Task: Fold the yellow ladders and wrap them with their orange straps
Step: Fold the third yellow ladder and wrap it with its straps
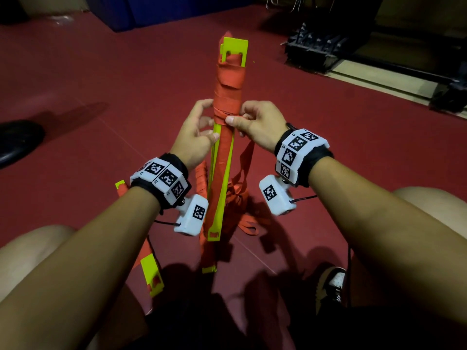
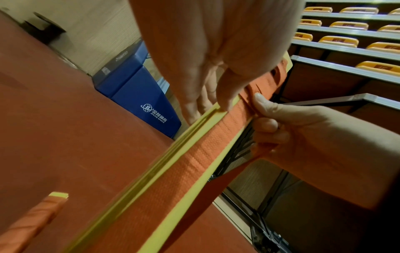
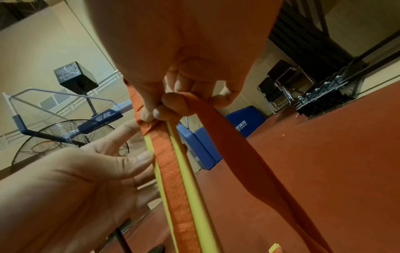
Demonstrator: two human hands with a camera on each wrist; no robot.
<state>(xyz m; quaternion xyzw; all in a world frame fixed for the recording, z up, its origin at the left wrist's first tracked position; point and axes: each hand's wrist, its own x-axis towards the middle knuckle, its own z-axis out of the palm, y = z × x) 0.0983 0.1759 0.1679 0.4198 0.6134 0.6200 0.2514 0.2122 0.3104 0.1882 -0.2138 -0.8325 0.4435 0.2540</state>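
Here a person sits on a red floor (image 1: 75,97) and holds up a folded yellow ladder (image 1: 219,178), a flat stack of yellow slats, between the knees. Its far end points away and up, and its near end hangs just above the floor. An orange strap (image 1: 227,97) is wound many times round the top half of the stack. A flat run of the same strap lies down the middle of the front slat.

The left hand (image 1: 195,132) holds the ladder from its left side. Its thumb sits on the front edge and its fingers curl round the back, just below the windings. The right hand (image 1: 255,122) is on the other side. Its thumb and fingers pinch the strap tight at the lowest winding. From this hand a loose tail of strap hangs down to a messy pile on the floor.

More yellow slats (image 1: 151,271) with orange strap lie on the floor by the left knee. A blue mat (image 1: 141,11) stands far back.
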